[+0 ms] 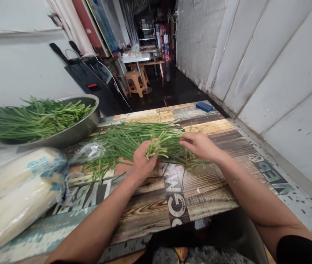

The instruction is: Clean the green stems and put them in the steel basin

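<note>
My left hand (142, 159) is closed around a bunch of garlic chives (159, 146), its pale cut ends pointing up and to the right. Just right of those ends, my right hand (201, 146) has its fingers curled together beside the stems; whether a thin piece is pinched in them is hidden. Under and behind both hands, a loose pile of garlic chives (125, 135) spreads over the wood-patterned table (211, 198). Small scraps and stray leaves lie around the pile.
A metal basin (97, 110) heaped with more chives (40, 119) stands at the left. In front of it lie clear plastic bags of something white and long (21, 194). A blue box (204, 106) rests at the far table edge. Stools (134, 83) and a white wall (268, 66) are beyond.
</note>
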The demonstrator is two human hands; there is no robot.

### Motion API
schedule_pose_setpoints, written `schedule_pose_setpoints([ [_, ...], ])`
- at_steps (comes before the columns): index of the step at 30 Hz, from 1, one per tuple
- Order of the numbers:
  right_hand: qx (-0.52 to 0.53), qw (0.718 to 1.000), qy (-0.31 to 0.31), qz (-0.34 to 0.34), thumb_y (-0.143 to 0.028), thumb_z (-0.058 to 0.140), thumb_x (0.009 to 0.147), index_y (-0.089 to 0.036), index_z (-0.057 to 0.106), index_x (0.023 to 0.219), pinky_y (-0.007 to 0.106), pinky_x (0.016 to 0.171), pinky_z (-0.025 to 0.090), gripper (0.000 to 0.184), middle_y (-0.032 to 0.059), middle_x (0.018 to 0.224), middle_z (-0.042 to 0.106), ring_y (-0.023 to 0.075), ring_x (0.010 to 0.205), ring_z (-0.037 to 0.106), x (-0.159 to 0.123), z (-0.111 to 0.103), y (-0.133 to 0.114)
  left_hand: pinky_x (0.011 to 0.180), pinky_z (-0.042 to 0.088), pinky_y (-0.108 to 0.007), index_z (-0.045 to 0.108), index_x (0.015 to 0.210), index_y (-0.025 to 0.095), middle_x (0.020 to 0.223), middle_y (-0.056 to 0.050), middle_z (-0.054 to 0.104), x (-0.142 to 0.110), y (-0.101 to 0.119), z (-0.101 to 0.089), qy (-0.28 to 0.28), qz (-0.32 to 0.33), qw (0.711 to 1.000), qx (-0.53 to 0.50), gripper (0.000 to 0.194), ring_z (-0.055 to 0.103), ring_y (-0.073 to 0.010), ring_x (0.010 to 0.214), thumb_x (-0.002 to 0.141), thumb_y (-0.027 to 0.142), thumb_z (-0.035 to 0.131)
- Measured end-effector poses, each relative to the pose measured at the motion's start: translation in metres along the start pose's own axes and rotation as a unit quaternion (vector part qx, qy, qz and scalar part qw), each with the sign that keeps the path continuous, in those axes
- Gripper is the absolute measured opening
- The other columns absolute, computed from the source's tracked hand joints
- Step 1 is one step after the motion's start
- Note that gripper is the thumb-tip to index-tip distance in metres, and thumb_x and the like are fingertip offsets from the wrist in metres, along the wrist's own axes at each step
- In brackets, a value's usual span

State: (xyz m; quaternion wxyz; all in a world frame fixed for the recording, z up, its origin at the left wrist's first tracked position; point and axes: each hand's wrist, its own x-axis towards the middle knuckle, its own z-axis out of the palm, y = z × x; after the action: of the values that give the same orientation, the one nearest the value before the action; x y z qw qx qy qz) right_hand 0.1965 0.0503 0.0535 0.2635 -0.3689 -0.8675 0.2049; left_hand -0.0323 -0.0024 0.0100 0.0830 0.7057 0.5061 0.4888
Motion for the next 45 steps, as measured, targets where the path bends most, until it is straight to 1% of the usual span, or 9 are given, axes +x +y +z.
schedule_pose_setpoints([
  [5, 0.128, 0.989, 0.032, 0.059, -0.029, 0.056, 0.083, -0.016, 0.062, 0.075, 0.023, 0.057, 0.037, 0.016, 0.0, 0.064, 0.061, 0.0115, 0.058, 0.053, 0.001, 0.016, -0.009, 0.066, 0.046, -0.023, 0.065, 0.082, 0.017, 0.075, -0.002, 0.065, -0.002, -0.002, -0.002, -0.018, 0.028, 0.999, 0.009, 0.013, 0.058, -0.0126, 0.068, 0.084, 0.027, 0.058],
  [11, 0.317, 0.929, 0.047, 0.182, -0.037, 0.058, 0.079, -0.017, 0.06, 0.074, 0.022, 0.047, 0.039, 0.021, -0.0036, 0.052, 0.056, 0.0109, 0.047, 0.051, 0.005, 0.034, -0.012, 0.079, 0.047, -0.032, 0.066, 0.099, 0.018, 0.1, -0.011, 0.071, -0.001, 0.0, 0.002, -0.142, 0.145, 0.979, -0.02, 0.021, 0.063, -0.018, 0.084, 0.086, 0.028, 0.053],
  [19, 0.423, 0.884, -0.007, 0.2, -0.046, 0.062, 0.075, -0.017, 0.055, 0.067, 0.02, 0.046, 0.038, 0.031, -0.0027, 0.054, 0.059, 0.0078, 0.046, 0.049, 0.006, 0.029, -0.01, 0.077, 0.044, -0.034, 0.063, 0.102, 0.018, 0.109, -0.013, 0.068, -0.005, 0.001, 0.001, -0.115, 0.199, 0.972, 0.053, 0.022, 0.061, -0.0195, 0.085, 0.086, 0.03, 0.055],
  [25, 0.352, 0.926, -0.028, 0.132, -0.038, 0.061, 0.078, -0.016, 0.059, 0.066, 0.022, 0.05, 0.034, 0.026, -0.0052, 0.051, 0.049, 0.0074, 0.049, 0.042, 0.004, 0.025, -0.016, 0.082, 0.047, -0.03, 0.063, 0.097, 0.018, 0.094, -0.008, 0.067, -0.007, -0.002, 0.003, 0.064, 0.107, 0.992, 0.013, 0.015, 0.061, -0.0176, 0.087, 0.085, 0.025, 0.057],
  [28, 0.321, 0.943, -0.026, 0.087, -0.031, 0.059, 0.079, -0.016, 0.064, 0.072, 0.022, 0.056, 0.037, 0.017, -0.003, 0.062, 0.056, 0.0089, 0.058, 0.048, 0.004, 0.027, -0.02, 0.08, 0.047, -0.029, 0.064, 0.103, 0.019, 0.096, -0.006, 0.069, -0.005, -0.001, 0.004, -0.012, 0.083, 0.996, 0.007, 0.02, 0.062, -0.017, 0.086, 0.086, 0.023, 0.054],
  [31, 0.33, 0.94, -0.017, 0.082, -0.028, 0.058, 0.079, -0.015, 0.067, 0.084, 0.023, 0.059, 0.04, 0.016, -0.0014, 0.07, 0.062, 0.0104, 0.064, 0.053, 0.004, 0.028, -0.019, 0.07, 0.045, -0.027, 0.066, 0.091, 0.018, 0.079, -0.004, 0.068, -0.002, 0.002, 0.003, -0.101, 0.114, 0.988, -0.003, 0.016, 0.058, -0.0157, 0.073, 0.084, 0.02, 0.052],
  [37, 0.268, 0.954, -0.074, 0.108, -0.032, 0.061, 0.078, -0.015, 0.071, 0.089, 0.027, 0.067, 0.046, 0.023, 0.0016, 0.077, 0.069, 0.0137, 0.069, 0.06, 0.002, 0.003, -0.003, 0.064, 0.044, -0.024, 0.065, 0.078, 0.017, 0.072, -0.003, 0.066, -0.001, 0.002, 0.003, -0.064, 0.074, 0.995, 0.012, 0.015, 0.055, -0.0132, 0.066, 0.085, 0.019, 0.051],
  [43, 0.151, 0.982, -0.013, 0.111, -0.027, 0.062, 0.078, -0.015, 0.072, 0.077, 0.025, 0.067, 0.043, 0.015, 0.0028, 0.076, 0.07, 0.0147, 0.071, 0.061, 0.001, -0.01, -0.001, 0.087, 0.048, -0.032, 0.065, 0.106, 0.018, 0.104, -0.008, 0.069, -0.006, -0.004, -0.001, 0.056, 0.076, 0.995, 0.017, 0.024, 0.063, -0.0184, 0.094, 0.086, 0.022, 0.052],
  [45, 0.117, 0.987, -0.012, 0.107, -0.026, 0.062, 0.079, -0.015, 0.069, 0.072, 0.024, 0.06, 0.038, 0.015, 0.0007, 0.066, 0.066, 0.0121, 0.062, 0.056, 0.002, -0.005, -0.006, 0.09, 0.047, -0.034, 0.064, 0.109, 0.019, 0.11, -0.008, 0.068, -0.006, -0.001, -0.003, 0.05, 0.093, 0.994, 0.022, 0.026, 0.062, -0.0192, 0.098, 0.087, 0.023, 0.053],
])
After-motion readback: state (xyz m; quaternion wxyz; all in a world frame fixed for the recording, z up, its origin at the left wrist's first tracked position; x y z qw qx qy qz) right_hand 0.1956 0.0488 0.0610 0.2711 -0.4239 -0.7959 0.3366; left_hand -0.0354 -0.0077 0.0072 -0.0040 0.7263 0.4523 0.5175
